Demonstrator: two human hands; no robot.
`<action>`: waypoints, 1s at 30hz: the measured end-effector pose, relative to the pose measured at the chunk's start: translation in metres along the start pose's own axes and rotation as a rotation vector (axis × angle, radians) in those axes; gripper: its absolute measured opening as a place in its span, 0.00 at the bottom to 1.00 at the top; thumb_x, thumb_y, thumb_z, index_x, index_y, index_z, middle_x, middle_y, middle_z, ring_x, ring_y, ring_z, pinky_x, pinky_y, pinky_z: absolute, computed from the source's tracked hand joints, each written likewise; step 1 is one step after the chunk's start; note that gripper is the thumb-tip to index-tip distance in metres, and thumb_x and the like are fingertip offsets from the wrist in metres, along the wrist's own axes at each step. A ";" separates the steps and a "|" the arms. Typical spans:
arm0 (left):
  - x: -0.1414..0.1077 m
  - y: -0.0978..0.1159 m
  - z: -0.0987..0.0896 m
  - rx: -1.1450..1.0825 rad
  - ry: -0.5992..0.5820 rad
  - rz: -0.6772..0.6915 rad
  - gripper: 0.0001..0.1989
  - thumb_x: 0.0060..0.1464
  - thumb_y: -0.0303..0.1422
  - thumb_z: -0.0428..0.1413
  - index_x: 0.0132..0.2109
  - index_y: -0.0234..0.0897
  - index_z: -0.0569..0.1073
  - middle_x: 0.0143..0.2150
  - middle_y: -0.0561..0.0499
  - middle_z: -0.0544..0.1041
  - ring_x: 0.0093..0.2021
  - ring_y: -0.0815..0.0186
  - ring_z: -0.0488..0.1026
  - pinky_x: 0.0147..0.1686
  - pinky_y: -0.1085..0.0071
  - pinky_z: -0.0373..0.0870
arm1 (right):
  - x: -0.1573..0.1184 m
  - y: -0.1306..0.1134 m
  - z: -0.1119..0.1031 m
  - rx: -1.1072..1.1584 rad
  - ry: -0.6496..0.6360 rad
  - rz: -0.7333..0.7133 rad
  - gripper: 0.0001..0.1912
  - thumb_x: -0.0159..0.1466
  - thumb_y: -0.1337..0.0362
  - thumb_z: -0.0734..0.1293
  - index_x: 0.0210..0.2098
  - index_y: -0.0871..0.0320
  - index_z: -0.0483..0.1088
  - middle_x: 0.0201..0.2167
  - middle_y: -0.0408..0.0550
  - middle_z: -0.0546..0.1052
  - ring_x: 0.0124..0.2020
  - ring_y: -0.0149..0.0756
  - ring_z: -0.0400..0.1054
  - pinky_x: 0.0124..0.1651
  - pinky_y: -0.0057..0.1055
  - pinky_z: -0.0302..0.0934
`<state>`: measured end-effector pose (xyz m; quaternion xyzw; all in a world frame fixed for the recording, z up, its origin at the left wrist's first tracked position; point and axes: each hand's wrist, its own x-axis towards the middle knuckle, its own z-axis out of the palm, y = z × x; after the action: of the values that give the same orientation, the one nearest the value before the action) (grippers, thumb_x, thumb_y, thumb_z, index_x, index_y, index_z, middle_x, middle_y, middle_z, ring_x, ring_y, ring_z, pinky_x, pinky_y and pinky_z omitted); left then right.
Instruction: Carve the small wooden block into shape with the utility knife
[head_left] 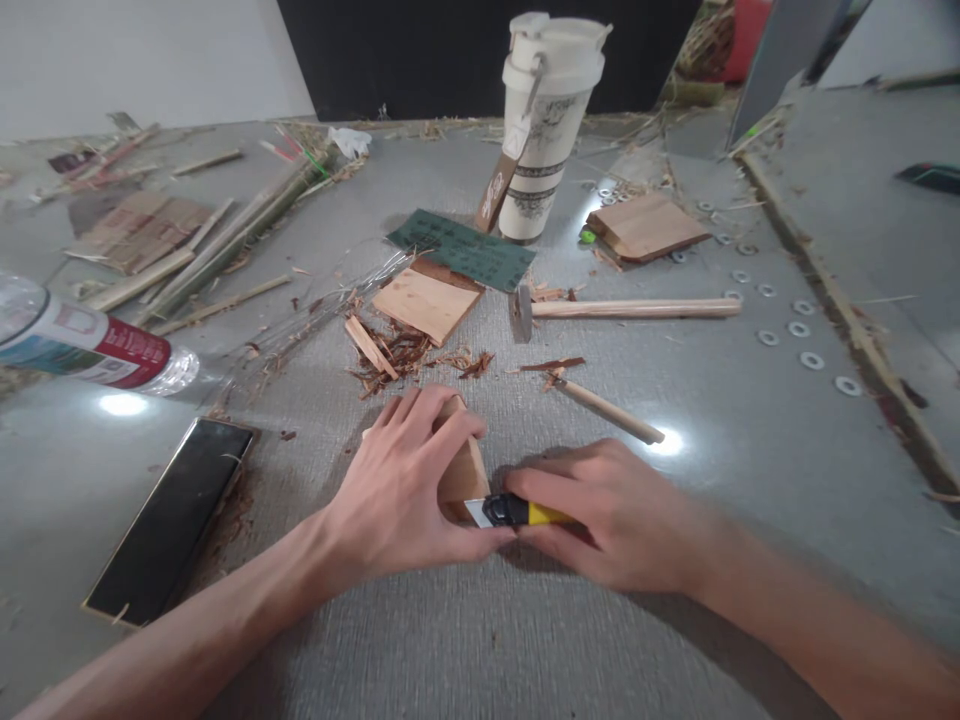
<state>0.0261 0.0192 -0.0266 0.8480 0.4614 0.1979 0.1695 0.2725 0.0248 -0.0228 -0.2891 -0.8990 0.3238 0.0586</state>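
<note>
Left hand (401, 480) grips and partly hides a wooden block (465, 470); right hand (611, 510) clasps a utility knife (517, 510), blade (477, 514) at its near edge. Left, a bottle (97, 345) is cut off. Scraps (397, 355) litter gray surface (480, 640) by a white wall (142, 60).

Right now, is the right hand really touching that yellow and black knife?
Touching. The head view shows the right hand gripping the knife by its yellow and black handle, fingers and thumb against it.
</note>
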 end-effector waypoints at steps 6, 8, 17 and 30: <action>0.000 -0.002 0.000 0.007 -0.015 -0.006 0.32 0.44 0.52 0.68 0.49 0.39 0.69 0.49 0.42 0.70 0.47 0.50 0.70 0.44 0.50 0.73 | 0.001 0.000 0.001 -0.016 -0.001 0.038 0.14 0.76 0.56 0.59 0.47 0.57 0.71 0.32 0.45 0.77 0.32 0.36 0.70 0.33 0.34 0.50; 0.000 -0.002 0.000 0.003 -0.009 0.003 0.32 0.45 0.53 0.68 0.49 0.38 0.69 0.49 0.42 0.70 0.47 0.50 0.70 0.43 0.50 0.73 | 0.001 -0.001 0.001 -0.015 -0.007 0.040 0.14 0.76 0.56 0.59 0.47 0.57 0.71 0.32 0.45 0.77 0.32 0.36 0.70 0.33 0.33 0.50; -0.001 -0.003 0.000 -0.005 0.012 0.029 0.29 0.47 0.52 0.67 0.48 0.39 0.69 0.48 0.43 0.69 0.44 0.52 0.71 0.41 0.52 0.74 | 0.002 0.000 0.002 0.000 0.017 0.019 0.15 0.76 0.55 0.59 0.50 0.58 0.71 0.33 0.45 0.78 0.31 0.36 0.70 0.32 0.34 0.49; 0.001 -0.004 0.000 -0.023 0.011 0.038 0.28 0.48 0.51 0.66 0.48 0.39 0.70 0.49 0.43 0.70 0.45 0.52 0.71 0.42 0.54 0.73 | 0.002 0.001 0.002 -0.035 0.027 -0.001 0.15 0.77 0.53 0.58 0.45 0.57 0.70 0.33 0.43 0.78 0.30 0.35 0.70 0.31 0.34 0.48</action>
<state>0.0235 0.0219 -0.0282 0.8534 0.4440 0.2112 0.1729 0.2706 0.0251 -0.0251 -0.2939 -0.9038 0.3042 0.0660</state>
